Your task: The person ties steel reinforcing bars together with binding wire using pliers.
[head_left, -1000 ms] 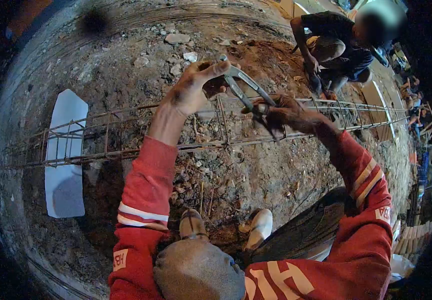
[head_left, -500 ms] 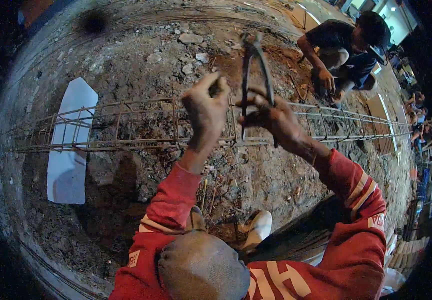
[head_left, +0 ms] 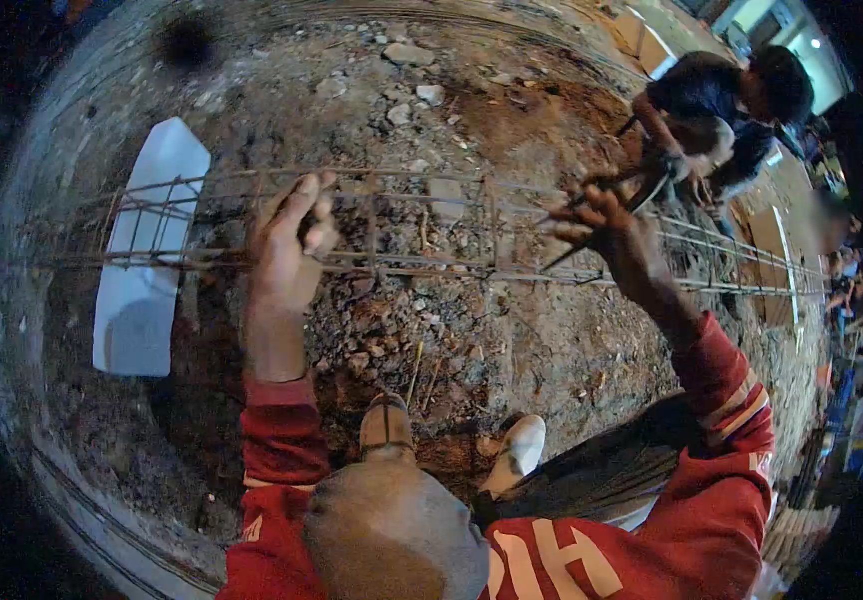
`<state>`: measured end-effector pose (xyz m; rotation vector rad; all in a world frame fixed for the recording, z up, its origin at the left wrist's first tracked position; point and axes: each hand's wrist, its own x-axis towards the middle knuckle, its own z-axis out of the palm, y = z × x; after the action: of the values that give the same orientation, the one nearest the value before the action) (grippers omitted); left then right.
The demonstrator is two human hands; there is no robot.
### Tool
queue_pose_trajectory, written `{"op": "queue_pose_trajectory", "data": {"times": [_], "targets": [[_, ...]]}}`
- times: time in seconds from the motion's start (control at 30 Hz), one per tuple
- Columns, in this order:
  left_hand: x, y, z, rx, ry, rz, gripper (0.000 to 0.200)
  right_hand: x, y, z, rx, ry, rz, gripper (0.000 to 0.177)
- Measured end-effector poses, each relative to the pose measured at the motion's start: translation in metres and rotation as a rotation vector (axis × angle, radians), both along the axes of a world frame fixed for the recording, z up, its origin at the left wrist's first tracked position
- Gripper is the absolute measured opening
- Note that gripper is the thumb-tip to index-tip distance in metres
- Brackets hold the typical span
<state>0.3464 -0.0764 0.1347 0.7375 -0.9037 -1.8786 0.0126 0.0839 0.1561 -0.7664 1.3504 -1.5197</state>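
Observation:
A long rebar cage (head_left: 432, 268) of thin rods and square ties runs across my view above the soil. My left hand (head_left: 290, 235) is over its left part, fingers curled near the upper rods. Whatever those fingers may hold is too small or hidden to make out. My right hand (head_left: 624, 235) is over the cage further right, holding long-handled pincers (head_left: 564, 262). The handles stick out leftward past the fingers, which are partly spread around them. The pincers' head points up and right, dark and hard to see against the other person.
A white board (head_left: 137, 325) lies under the cage's left end. At upper right a person (head_left: 707, 110) in dark clothes crouches beside the cage. Brown panels (head_left: 767, 265) stand near its right end. Stones (head_left: 409, 54) dot the ground; my shoes (head_left: 524, 445) are just below the cage.
My left hand has moved left and slightly down, away from the right one. My right hand has moved right, and the pincers have turned from upright to slanting. My view has shifted slightly.

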Motion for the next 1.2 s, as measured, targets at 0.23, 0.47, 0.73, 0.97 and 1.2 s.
{"op": "queue_pose_trajectory", "data": {"times": [0.23,0.47,0.73,0.97,1.2], "targets": [[-0.029,-0.001,0.011,0.088,0.297,-0.078,0.018,0.018,-0.003,-0.028,0.359,0.983,0.448,0.041],[-0.044,-0.010,0.017,0.159,0.518,-0.120,0.012,0.048,-0.017,0.051,0.019,1.152,0.353,0.059],[-0.005,-0.078,0.045,0.124,1.057,-0.265,0.020,0.109,-0.025,0.004,0.020,1.221,0.575,0.031],[0.031,-0.082,0.074,-0.081,0.952,-0.146,0.015,0.133,-0.053,0.023,-0.008,0.316,0.411,0.050],[-0.003,0.002,-0.008,0.330,0.962,0.016,0.017,0.085,-0.147,0.077,-0.566,-0.237,0.229,0.042]]}}
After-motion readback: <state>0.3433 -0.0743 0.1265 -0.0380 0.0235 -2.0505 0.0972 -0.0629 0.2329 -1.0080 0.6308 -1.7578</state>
